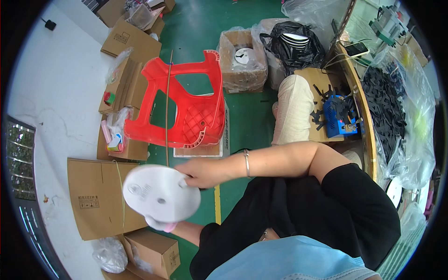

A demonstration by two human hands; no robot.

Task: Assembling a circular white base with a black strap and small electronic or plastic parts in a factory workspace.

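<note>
Right hand (204, 173) is closed on the right rim of the white disc (161, 190), which is held up in the air; left forearm (187, 232) reaches in under its near edge, hand mostly hidden, so can't tell that grip. I'd keep both sides supported and the disc steady (it's motion-blurred here). Just beyond, red stool (193, 116) lies tipped over on a carton (198, 152), overhanging the carton's left edge.

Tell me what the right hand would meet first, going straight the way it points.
Likely the white disc, whose edge the right hand already overlaps in view; whether they touch is unclear.
</note>
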